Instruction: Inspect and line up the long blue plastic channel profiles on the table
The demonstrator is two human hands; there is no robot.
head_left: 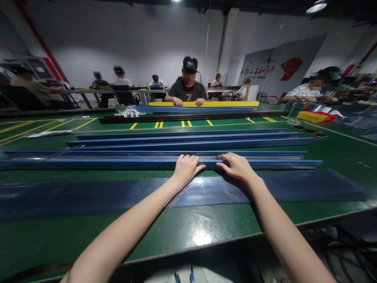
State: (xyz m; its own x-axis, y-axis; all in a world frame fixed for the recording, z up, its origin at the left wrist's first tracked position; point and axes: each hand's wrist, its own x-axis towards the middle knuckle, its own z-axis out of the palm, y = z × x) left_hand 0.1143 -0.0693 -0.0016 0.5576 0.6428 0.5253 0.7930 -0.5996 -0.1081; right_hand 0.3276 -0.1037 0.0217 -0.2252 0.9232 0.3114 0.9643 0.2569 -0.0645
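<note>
A long blue channel-shaped strip (141,164) lies across the table in front of me. My left hand (186,169) grips its near wall, fingers curled over the top and thumb on my side. To the right, my right hand (236,166) holds the same wall, with thumb and fingertips on either side of it. Between me and the channel a flat, see-through bluish sheet (85,195) is spread lengthwise under my forearms. Just beyond, more blue channels (188,142) lie roughly parallel. The fingertips of my left hand are hidden behind the wall.
Across the green table (67,236), a co-worker (188,88) has both hands on a yellow strip (229,104). A black strip (206,115), a clear plastic bundle (129,113) and a phone (310,131) lie farther off. Another person (309,92) sits at the right.
</note>
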